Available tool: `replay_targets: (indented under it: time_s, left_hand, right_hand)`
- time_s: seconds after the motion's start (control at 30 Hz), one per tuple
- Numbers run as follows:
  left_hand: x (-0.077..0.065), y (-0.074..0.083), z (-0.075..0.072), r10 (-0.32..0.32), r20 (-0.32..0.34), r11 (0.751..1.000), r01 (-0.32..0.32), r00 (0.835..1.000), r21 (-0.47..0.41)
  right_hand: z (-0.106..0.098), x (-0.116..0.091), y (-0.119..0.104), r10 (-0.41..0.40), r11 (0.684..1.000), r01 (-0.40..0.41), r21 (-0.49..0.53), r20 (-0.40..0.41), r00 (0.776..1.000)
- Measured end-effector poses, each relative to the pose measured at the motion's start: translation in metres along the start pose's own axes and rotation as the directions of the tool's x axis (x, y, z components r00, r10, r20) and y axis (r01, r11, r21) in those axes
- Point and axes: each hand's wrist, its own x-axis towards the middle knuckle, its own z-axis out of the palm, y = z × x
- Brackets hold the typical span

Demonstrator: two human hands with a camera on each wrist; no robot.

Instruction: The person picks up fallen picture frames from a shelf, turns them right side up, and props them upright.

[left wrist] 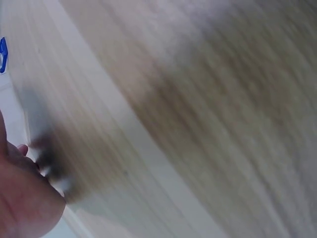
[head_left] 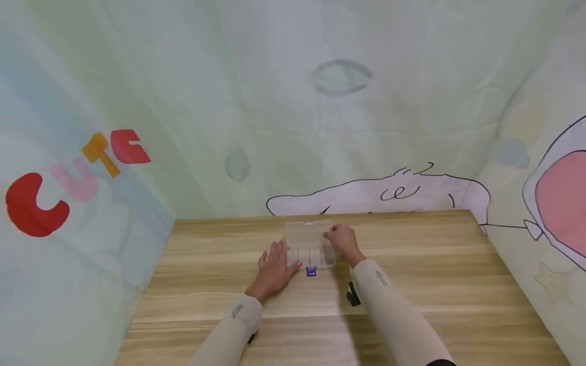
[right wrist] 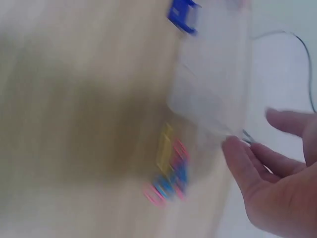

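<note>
A clear plastic compartment box [head_left: 304, 257] lies on the table with its transparent lid [head_left: 305, 234] raised at the back. My left hand [head_left: 274, 268] rests flat along the box's left side, fingers straight, thumb at the front edge. My right hand [head_left: 345, 243] is at the lid's right edge. In the right wrist view its thumb and fingers [right wrist: 238, 154] stand apart beside the box corner, with nothing clearly held. A small blue frame-like piece [head_left: 311, 271] sits at the box's front edge. Blurred yellow, pink and blue pieces, perhaps paper clips [right wrist: 171, 171], lie right of the box.
The wooden table [head_left: 412, 305] extends to both sides and toward the front. A printed cloth backdrop [head_left: 274, 101] hangs close behind it and at both sides. A small black object [head_left: 353, 295] shows by the right sleeve.
</note>
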Motion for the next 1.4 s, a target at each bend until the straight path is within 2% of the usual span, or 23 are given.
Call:
replay_targets:
  time_s: [0.07,0.17,0.3,0.37,0.53,0.67,0.93,1.17,1.3,1.4]
  left_hand:
    - [0.0,-0.001,-0.001,0.003,-0.007,1.0,-0.003,1.0,0.0]
    - [-0.001,-0.003,-0.003,0.009,-0.015,1.0,-0.009,1.0,-0.006]
    - [-0.002,-0.006,-0.002,0.011,-0.024,1.0,-0.011,1.0,-0.007]
    - [-0.002,-0.007,-0.001,0.008,-0.026,1.0,-0.008,1.0,-0.001]
    - [-0.004,-0.009,-0.005,0.002,-0.034,1.0,-0.003,0.999,-0.01]
    - [-0.002,-0.007,-0.007,0.002,-0.04,0.999,-0.003,0.999,-0.033]
    - [-0.001,-0.01,0.001,0.016,-0.053,0.996,-0.021,0.998,-0.09]
    - [0.003,-0.013,0.009,0.021,-0.046,0.998,-0.024,0.999,-0.062]
    - [0.004,-0.01,0.008,0.025,-0.038,0.998,-0.027,0.999,-0.057]
    - [0.004,-0.005,0.004,0.029,-0.026,0.998,-0.031,0.999,-0.054]
  right_hand:
    - [-0.01,0.002,-0.001,-0.043,0.999,0.044,-0.031,0.044,0.998]
    - [-0.029,0.003,0.001,-0.062,0.996,0.068,-0.053,0.105,0.993]
    - [-0.05,0.005,0.014,-0.017,0.997,0.027,-0.076,0.136,0.991]
    - [-0.055,0.006,0.023,0.032,0.994,-0.018,-0.105,0.133,0.991]
    - [-0.055,0.005,0.04,0.146,0.984,-0.123,-0.128,0.187,0.972]
    - [-0.05,-0.002,0.044,0.188,0.974,-0.157,-0.161,0.202,0.961]
    - [-0.042,-0.01,0.042,0.214,0.942,-0.165,-0.291,0.144,0.966]
    - [-0.041,-0.012,0.041,0.268,0.91,-0.214,-0.355,0.108,0.957]
    - [-0.042,-0.012,0.04,0.277,0.888,-0.216,-0.406,0.098,0.956]
    - [-0.045,-0.014,0.042,0.272,0.886,-0.206,-0.415,0.105,0.957]
